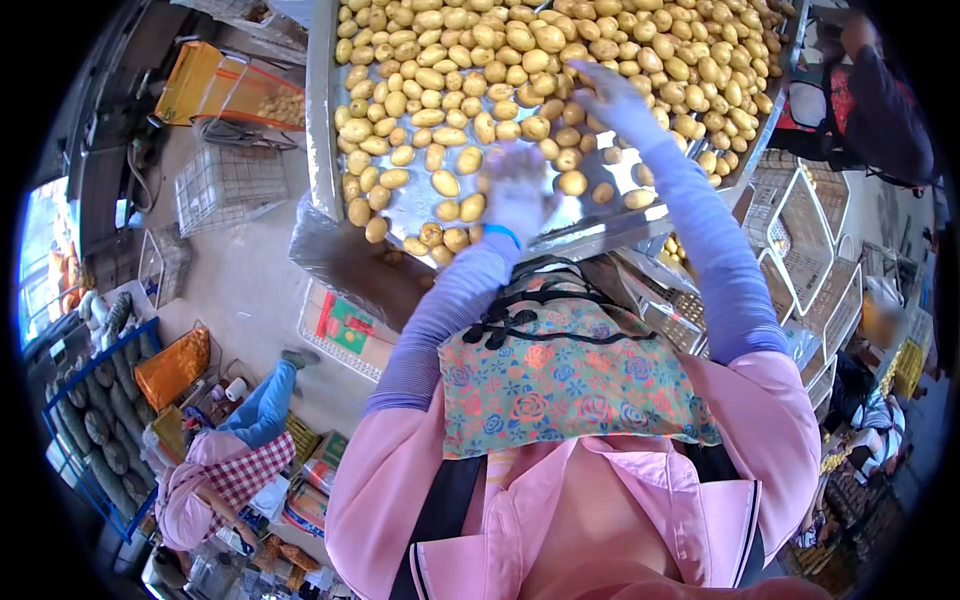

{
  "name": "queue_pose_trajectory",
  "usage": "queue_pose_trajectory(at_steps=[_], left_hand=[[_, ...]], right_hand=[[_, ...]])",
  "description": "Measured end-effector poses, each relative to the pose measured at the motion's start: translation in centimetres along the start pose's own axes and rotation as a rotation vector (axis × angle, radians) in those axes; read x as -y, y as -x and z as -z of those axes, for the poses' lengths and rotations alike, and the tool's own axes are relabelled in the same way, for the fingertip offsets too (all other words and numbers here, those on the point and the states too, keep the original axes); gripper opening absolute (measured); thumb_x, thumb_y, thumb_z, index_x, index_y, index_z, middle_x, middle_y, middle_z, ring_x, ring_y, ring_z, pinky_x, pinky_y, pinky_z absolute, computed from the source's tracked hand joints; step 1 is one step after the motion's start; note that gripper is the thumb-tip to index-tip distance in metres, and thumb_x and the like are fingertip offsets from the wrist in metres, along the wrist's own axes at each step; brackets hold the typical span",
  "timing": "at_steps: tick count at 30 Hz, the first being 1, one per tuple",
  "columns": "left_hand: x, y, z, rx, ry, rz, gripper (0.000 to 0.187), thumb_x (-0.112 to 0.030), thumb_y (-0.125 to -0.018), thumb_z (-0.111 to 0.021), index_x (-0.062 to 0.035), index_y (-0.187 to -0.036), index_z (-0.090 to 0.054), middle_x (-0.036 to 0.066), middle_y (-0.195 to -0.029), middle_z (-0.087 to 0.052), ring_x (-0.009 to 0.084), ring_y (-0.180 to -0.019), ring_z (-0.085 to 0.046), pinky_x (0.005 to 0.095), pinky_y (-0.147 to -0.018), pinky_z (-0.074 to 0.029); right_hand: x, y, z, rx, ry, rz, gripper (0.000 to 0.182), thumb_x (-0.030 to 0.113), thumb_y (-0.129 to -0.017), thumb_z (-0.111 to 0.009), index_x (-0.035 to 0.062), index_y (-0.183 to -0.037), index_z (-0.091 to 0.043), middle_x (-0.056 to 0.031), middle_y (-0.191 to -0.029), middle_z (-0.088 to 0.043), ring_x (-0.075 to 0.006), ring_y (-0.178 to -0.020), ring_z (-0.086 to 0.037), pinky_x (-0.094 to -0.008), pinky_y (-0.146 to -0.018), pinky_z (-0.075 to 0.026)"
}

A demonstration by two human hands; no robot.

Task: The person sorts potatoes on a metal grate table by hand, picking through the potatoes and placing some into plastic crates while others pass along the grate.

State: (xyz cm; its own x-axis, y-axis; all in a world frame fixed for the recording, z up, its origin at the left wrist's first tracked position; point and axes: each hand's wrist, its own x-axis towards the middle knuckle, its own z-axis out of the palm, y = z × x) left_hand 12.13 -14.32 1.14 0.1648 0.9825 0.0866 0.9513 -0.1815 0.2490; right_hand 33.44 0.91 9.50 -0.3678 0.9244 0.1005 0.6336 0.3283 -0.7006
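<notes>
Closest to the lens is the person's own pink jacket [560, 520], open over a floral apron [570, 385], with striped lilac sleeves [450, 320] running up from it toward the work.

Head view: a metal table [322, 110] fills the top of the frame, heaped with small yellow potatoes [470, 60]; they thin out toward the near edge, where bare metal shows between them. The left hand [517, 195], gloved and motion-blurred, hovers over the sparse potatoes near that edge. Its fingers look loosely curled, but the blur hides whether it grips anything. The right hand [612, 100], also gloved, reaches further in over the thicker heap, fingers spread and angled down onto the potatoes; whether one is pinched cannot be told.

Below the table's near edge sits a wire crate [800, 240], with more wire crates to the left [228, 180]. An orange bin [205, 85] stands at upper left. At lower left a second person in a checked apron [240, 470] bends over. At upper right another person's dark sleeve [890, 110] shows beside the table.
</notes>
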Motion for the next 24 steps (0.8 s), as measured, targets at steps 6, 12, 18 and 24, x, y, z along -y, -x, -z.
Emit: queue_pose_trajectory(at_steps=[6, 12, 18, 24], left_hand=[[3.0, 2.2, 0.8, 0.086, 0.046, -0.516, 0.067, -0.048, -0.093, -0.055, -0.0085, -0.146, -0.046, 0.011, -0.145, -0.052, 0.0266, -0.138, -0.045, 0.0496, -0.119, -0.024], [15.6, -0.9, 1.4, -0.071, -0.140, 0.120, 0.080, -0.052, -0.096, -0.050, 0.0040, -0.151, -0.033, 0.020, -0.155, -0.036, 0.0318, -0.148, -0.026, 0.0482, -0.122, -0.013], [4.6, -9.7, -3.2, -0.073, 0.053, 0.159, 0.084, -0.065, -0.094, -0.038, -0.0045, -0.153, -0.034, 0.031, -0.158, -0.024, 0.0601, -0.145, -0.010, 0.0741, -0.114, -0.004], [-4.7, -4.7, -1.3, 0.166, 0.042, -0.433, 0.071, -0.051, -0.095, -0.050, -0.0136, -0.153, -0.036, 0.023, -0.158, -0.029, 0.0437, -0.148, -0.022, 0.0629, -0.118, -0.014]], right_hand=[[0.9, 1.5, -13.4, -0.031, 0.407, 0.174, 0.043, 0.038, -0.090, -0.063, 0.0088, -0.121, -0.055, -0.0123, -0.111, -0.058, -0.0313, -0.102, -0.059, -0.0496, -0.080, -0.048], [-1.3, 13.2, -6.8, 0.101, 0.217, 0.115, 0.016, 0.017, -0.088, -0.069, 0.0110, -0.102, -0.072, -0.0115, -0.115, -0.069, -0.0293, -0.108, -0.065, -0.0389, -0.097, -0.051], [-9.1, 18.0, 9.7, -0.651, 0.062, -0.501, 0.033, 0.034, -0.096, -0.069, 0.0108, -0.120, -0.067, -0.0054, -0.115, -0.069, -0.0164, -0.104, -0.063, -0.0325, -0.094, -0.049], [-13.1, 21.1, 26.6, -0.946, 0.564, -0.937, 0.045, 0.017, -0.100, -0.062, -0.0008, -0.140, -0.051, -0.0094, -0.131, -0.062, -0.0155, -0.114, -0.059, -0.0296, -0.099, -0.045]])
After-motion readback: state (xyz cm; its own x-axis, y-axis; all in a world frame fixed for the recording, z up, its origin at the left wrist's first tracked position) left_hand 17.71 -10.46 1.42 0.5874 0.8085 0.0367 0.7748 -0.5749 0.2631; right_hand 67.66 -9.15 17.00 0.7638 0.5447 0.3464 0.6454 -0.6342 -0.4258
